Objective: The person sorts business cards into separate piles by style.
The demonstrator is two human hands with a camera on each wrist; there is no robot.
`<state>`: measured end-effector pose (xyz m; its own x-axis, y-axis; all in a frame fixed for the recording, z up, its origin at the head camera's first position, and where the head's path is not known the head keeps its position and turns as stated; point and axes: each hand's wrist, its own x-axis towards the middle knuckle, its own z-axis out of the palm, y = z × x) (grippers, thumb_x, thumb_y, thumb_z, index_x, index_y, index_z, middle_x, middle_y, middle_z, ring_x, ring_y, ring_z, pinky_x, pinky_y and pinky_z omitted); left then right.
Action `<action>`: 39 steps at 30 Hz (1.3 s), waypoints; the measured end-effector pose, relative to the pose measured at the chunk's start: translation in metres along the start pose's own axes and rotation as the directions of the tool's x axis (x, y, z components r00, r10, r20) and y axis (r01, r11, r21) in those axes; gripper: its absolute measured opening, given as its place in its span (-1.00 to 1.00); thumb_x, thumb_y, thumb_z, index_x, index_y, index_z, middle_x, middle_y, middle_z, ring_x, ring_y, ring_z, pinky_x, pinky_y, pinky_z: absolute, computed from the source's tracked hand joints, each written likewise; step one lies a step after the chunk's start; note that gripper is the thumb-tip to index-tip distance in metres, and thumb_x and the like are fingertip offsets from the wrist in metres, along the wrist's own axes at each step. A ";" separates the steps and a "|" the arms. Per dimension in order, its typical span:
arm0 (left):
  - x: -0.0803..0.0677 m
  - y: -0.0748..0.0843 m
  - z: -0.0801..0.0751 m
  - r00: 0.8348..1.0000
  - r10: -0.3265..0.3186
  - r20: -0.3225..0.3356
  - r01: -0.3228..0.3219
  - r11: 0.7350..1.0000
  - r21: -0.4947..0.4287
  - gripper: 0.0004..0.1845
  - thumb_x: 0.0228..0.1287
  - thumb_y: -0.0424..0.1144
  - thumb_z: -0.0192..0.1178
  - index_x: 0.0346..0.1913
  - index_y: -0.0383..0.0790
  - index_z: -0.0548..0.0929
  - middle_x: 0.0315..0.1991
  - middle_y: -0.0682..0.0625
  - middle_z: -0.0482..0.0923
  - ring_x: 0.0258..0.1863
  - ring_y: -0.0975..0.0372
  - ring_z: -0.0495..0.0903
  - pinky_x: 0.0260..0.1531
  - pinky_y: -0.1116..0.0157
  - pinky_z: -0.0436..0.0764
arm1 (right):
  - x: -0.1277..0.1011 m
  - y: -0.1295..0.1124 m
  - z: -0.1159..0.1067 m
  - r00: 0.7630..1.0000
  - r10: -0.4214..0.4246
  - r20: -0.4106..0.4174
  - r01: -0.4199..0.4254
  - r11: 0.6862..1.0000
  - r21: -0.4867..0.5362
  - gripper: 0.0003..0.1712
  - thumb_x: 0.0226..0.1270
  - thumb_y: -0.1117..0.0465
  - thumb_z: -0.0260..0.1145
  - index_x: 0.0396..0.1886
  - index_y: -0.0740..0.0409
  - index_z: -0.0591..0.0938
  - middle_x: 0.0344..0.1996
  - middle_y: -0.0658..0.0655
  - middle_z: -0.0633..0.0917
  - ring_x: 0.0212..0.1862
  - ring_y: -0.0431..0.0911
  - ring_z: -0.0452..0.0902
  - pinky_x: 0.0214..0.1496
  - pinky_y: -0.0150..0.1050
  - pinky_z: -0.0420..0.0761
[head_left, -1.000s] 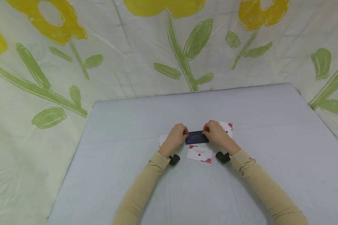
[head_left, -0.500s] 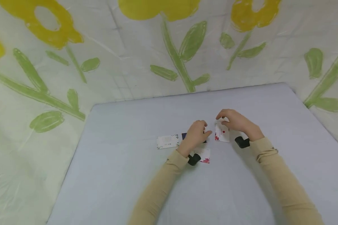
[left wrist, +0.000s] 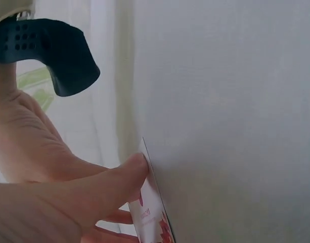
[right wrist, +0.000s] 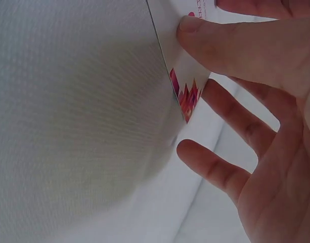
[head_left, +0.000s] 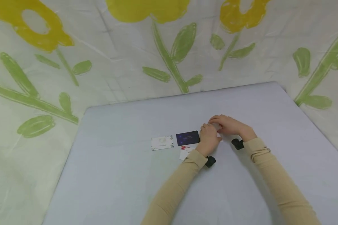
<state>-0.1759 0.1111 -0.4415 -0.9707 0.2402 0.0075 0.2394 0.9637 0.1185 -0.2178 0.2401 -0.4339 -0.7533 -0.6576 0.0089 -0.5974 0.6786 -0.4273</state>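
Note:
My left hand (head_left: 209,139) and right hand (head_left: 228,125) meet at the right end of a group of cards and hold one white business card between them. In the left wrist view that card (left wrist: 150,215), printed with red shapes at one corner, sits edge-on under the left thumb, with fingers behind it. The right wrist view shows the right thumb pressing the face of the same card (right wrist: 175,50), fingers behind and two of them spread. Most of this card is hidden by the hands in the head view. Beside the left hand lies a dark blue card (head_left: 187,138).
A white card with leafy corners (head_left: 162,143) lies left of the dark blue one. Below it, a white card with red corners (head_left: 185,152) is partly covered by the left forearm. The pale table (head_left: 115,175) meets a flower-printed sheet (head_left: 124,62) at the back.
Both hands let go of the dark blue card, which now lies flat. They moved right to the white card with red corners and took hold of it. The view has shifted slightly.

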 end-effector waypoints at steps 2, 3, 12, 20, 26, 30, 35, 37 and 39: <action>0.002 -0.002 -0.001 1.000 -0.002 0.018 0.002 1.000 0.005 -0.30 0.00 0.17 0.32 0.01 -0.35 0.49 -0.22 -0.08 0.48 -0.27 0.20 0.47 -0.32 0.39 0.50 | 0.001 0.001 0.001 1.000 -0.002 -0.010 0.002 1.000 0.009 -0.52 0.03 0.52 0.33 0.03 0.35 0.55 0.05 0.31 0.51 0.05 0.22 0.39 -0.02 0.09 0.43; 0.003 -0.003 -0.001 1.000 0.002 0.022 -0.002 1.000 0.008 -0.30 -0.01 0.17 0.33 0.01 -0.35 0.49 -0.21 -0.08 0.49 -0.26 0.20 0.48 -0.31 0.38 0.50 | 0.002 0.001 0.001 1.000 -0.003 -0.016 0.004 1.000 0.015 -0.53 0.03 0.53 0.33 0.03 0.35 0.55 0.04 0.31 0.51 0.05 0.21 0.39 -0.02 0.07 0.43; 0.008 -0.015 -0.002 0.995 0.001 0.100 0.019 0.980 -0.198 -0.43 0.01 -0.01 0.38 -0.06 -0.37 0.49 -0.19 -0.13 0.46 -0.17 0.14 0.47 -0.24 0.33 0.52 | 0.001 0.005 0.001 0.993 0.090 -0.076 -0.081 0.990 0.112 -0.51 0.00 0.51 0.35 0.01 0.47 0.52 -0.08 0.35 0.50 -0.31 0.04 0.37 -0.28 -0.15 0.41; 0.011 -0.029 -0.003 0.992 0.081 0.095 -0.039 0.926 -0.376 -0.67 -0.02 -0.18 0.41 -0.30 -0.29 0.52 -0.31 -0.06 0.45 -0.28 0.20 0.42 -0.36 0.38 0.43 | -0.006 0.012 0.001 0.968 0.129 -0.214 -0.100 0.985 0.140 -0.72 -0.01 0.54 0.32 -0.22 0.42 0.57 -0.30 0.28 0.51 -0.30 0.07 0.41 -0.31 -0.12 0.48; 0.018 -0.043 -0.007 0.995 0.105 0.000 -0.087 0.827 -0.556 -0.87 0.05 -0.46 0.24 -0.30 -0.31 0.56 -0.43 -0.02 0.50 -0.44 0.26 0.44 -0.47 0.46 0.38 | -0.016 0.010 -0.002 0.924 0.216 -0.316 -0.144 0.961 0.235 -0.87 0.10 0.51 0.27 -0.32 0.34 0.58 -0.41 0.19 0.58 -0.33 0.01 0.47 -0.34 -0.22 0.47; 0.025 -0.054 -0.015 0.995 0.098 -0.032 -0.092 0.710 -0.698 -0.92 0.10 -0.50 0.22 -0.32 -0.36 0.60 -0.46 -0.04 0.53 -0.45 0.27 0.46 -0.46 0.49 0.42 | -0.022 0.007 -0.004 0.892 0.348 -0.287 -0.233 0.901 0.367 -0.87 0.17 0.39 0.30 -0.27 0.32 0.59 -0.41 0.18 0.59 -0.35 -0.03 0.46 -0.39 -0.34 0.46; 0.028 -0.063 -0.019 0.990 0.135 0.027 -0.074 0.692 -0.718 -0.94 0.12 -0.44 0.25 -0.33 -0.35 0.65 -0.46 -0.05 0.56 -0.47 0.28 0.45 -0.50 0.50 0.41 | -0.025 0.004 -0.004 0.875 0.457 -0.160 -0.331 0.806 0.491 -0.80 0.20 0.31 0.30 -0.23 0.36 0.56 -0.42 0.21 0.55 -0.42 -0.06 0.44 -0.44 -0.36 0.51; 0.028 -0.063 -0.018 0.988 0.152 0.037 -0.085 0.720 -0.689 -0.95 0.12 -0.42 0.26 -0.34 -0.33 0.67 -0.47 -0.04 0.56 -0.48 0.29 0.45 -0.51 0.51 0.41 | -0.024 0.004 -0.002 0.868 0.479 -0.128 -0.362 0.789 0.497 -0.80 0.20 0.31 0.30 -0.25 0.36 0.56 -0.44 0.20 0.55 -0.45 -0.07 0.44 -0.44 -0.35 0.51; 0.027 -0.063 -0.016 0.986 0.164 0.034 -0.104 0.755 -0.648 -0.95 0.12 -0.41 0.26 -0.34 -0.32 0.68 -0.48 -0.02 0.55 -0.48 0.30 0.45 -0.51 0.52 0.40 | -0.022 0.003 0.001 0.859 0.497 -0.121 -0.388 0.787 0.480 -0.83 0.19 0.33 0.30 -0.28 0.37 0.56 -0.46 0.19 0.54 -0.47 -0.08 0.43 -0.45 -0.34 0.50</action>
<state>-0.2176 0.0549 -0.4328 -0.9169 0.3992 -0.0065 0.2677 0.6268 0.7318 -0.2030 0.2558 -0.4366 -0.9776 -0.1878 -0.0952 -0.0461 0.6319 -0.7737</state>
